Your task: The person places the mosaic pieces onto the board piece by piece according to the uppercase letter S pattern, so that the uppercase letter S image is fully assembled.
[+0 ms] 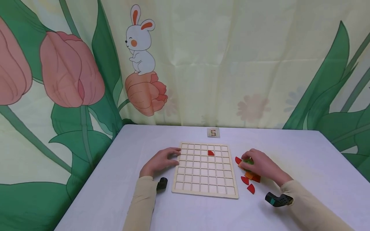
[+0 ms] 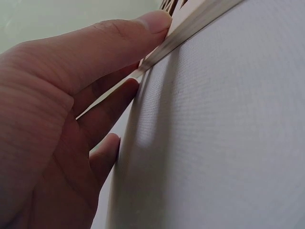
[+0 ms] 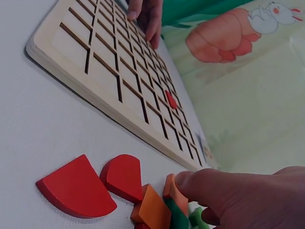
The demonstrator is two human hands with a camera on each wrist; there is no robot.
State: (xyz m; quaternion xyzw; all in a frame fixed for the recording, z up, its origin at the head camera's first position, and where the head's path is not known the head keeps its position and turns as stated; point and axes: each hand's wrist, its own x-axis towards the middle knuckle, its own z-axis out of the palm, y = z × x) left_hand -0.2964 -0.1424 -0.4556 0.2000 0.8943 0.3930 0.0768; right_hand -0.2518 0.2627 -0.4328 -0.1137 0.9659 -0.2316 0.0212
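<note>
Lower middle of the head view: a pale wooden grid board with one red quarter-circle! Left hand, fingers spread, touches its edge; right hand at the red, orange and green pieces, pinching or not, can't tell.

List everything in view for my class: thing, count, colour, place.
Grid board: 1, pale wood, mid-table
Placed quarter-circle: 1, red, grid's second row from far edge
Loose quarter-circles: at least 3, red, right of board
Orange blocks: at least 2, orange, among those
Green pieces: count unclear, green, among those
S-figure card: 1, pale and brown, beyond board
Table: 1, white, beneath board
Tulip-and-rabbit curtain: 1, mainly cream, behind table
Wrist cameras: 2, black, at wrists
Sleeves: 2, beige, on forearms
Left hand: 1, bare, touching board's left edge
Right hand: 1, bare, at loose pieces
</note>
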